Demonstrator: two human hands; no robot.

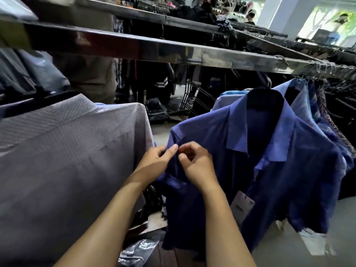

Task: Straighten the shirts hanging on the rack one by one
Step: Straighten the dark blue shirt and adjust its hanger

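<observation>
A blue collared shirt (269, 170) hangs on a black hanger from the metal rack rail (173, 51), right of centre. Its left shoulder and sleeve point toward me. My left hand (156, 160) and my right hand (196, 162) meet at the shirt's shoulder seam, both pinching the blue cloth between fingers and thumb. A paper tag (241, 206) dangles from the shirt's front. A grey textured shirt (67, 160) hangs to the left and fills the left half of the view.
More blue and patterned shirts (316, 112) crowd the rail behind the blue one. Further rails with dark clothes run across the back. A black wire rack (194, 101) stands on the floor behind. Bags and clothing lie on the floor below my arms.
</observation>
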